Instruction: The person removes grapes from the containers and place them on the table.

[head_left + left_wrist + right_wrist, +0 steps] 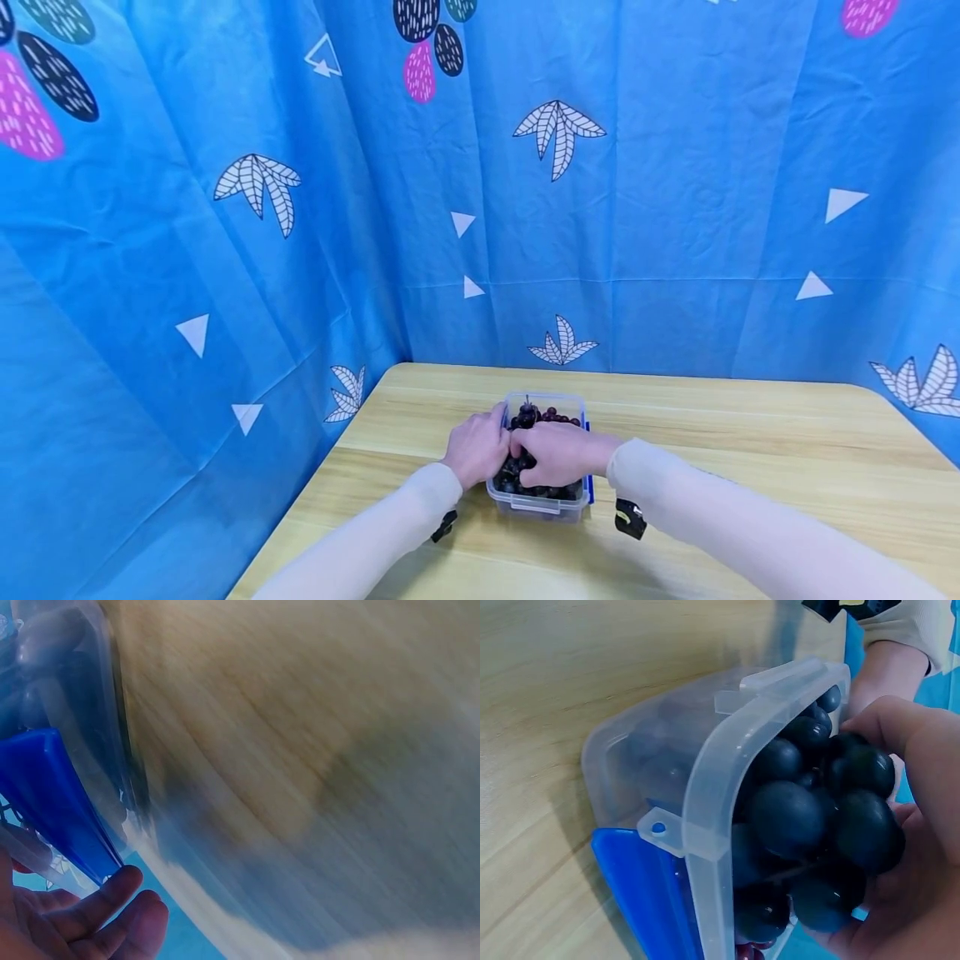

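Nearest to me: two pale sleeves, the right sleeve (pixel 720 508) and the left sleeve (pixel 375 533), both running off the lower edge, so elbows and upper arms are cut off. The right hand (pixel 558 454) covers the middle of a clear plastic container (pixel 536 505), hiding part of its fill; the left hand (pixel 476 446) hides most of the left wall. Left wrist view is dim and blurred, contents behind the plastic hard to make out. Right hand: back upward, reaching in from the right over the rim; grip clamped on a cluster of dark grapes (pixel 787 821), thumb and fingers curved round it at the container's mouth. Left hand: at the left side, fingers loosely bent, a fingertip at the end of the left blue latch (pixel 56 802); I cannot tell whether that grip closes on the wall. The container sits on the wood-grain worktop (pixel 750 442), dark grapes along its near end and left side, a stem (pixel 527 401) poking up, small red grapes (pixel 555 414) in the far right corner. The right blue latch (pixel 641 889) hangs down outside the wall. Below the right cuff, a black device (pixel 630 518). Behind the worktop and to the left, a blue curtain (pixel 675 208) with printed leaves and triangles.
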Demonstrator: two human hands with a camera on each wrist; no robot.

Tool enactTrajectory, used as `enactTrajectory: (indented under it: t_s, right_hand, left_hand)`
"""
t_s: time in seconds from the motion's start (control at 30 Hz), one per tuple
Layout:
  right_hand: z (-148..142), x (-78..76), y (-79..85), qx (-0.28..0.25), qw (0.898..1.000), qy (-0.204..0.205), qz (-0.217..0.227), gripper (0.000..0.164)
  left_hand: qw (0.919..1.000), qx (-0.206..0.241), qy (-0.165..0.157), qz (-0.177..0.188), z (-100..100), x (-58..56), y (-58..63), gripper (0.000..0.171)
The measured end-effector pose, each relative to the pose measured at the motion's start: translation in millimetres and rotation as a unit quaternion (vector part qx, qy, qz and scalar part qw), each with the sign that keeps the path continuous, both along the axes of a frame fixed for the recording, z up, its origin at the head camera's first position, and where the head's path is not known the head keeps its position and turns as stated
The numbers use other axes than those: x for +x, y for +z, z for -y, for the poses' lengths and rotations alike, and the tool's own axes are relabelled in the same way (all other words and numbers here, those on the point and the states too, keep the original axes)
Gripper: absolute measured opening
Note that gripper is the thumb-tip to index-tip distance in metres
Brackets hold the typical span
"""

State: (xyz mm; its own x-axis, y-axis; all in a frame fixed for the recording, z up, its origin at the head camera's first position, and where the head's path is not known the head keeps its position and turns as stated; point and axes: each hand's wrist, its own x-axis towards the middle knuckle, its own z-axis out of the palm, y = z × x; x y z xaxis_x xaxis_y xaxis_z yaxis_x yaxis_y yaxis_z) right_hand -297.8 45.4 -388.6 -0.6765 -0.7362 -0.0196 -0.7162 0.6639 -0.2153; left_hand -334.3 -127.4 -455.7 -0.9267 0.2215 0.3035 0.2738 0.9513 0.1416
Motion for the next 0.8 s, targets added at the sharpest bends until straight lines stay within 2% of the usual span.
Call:
enactTrajectory:
  t_s: [0.23,0.63,0.8]
  right_hand:
    - [-5.4,-1.3,-0.8,-0.015,1.0,-0.002,-0.008,0.028]
    - [-16.2,5.6,13.3,-0.04,0.999,-0.003,-0.012,0.02]
    - [-20.6,7.8,16.8,-0.054,0.998,-0.006,-0.017,0.021]
  left_hand:
    - [1.0,0.003,0.001,-0.002,0.3,0.3,-0.6,0.049]
    - [1.0,0.0,-0.008,0.001,3.0,0.8,-0.3,0.048]
    - [0.9999,-0.001,-0.011,0.002,3.3,0.2,-0.2,0.05]
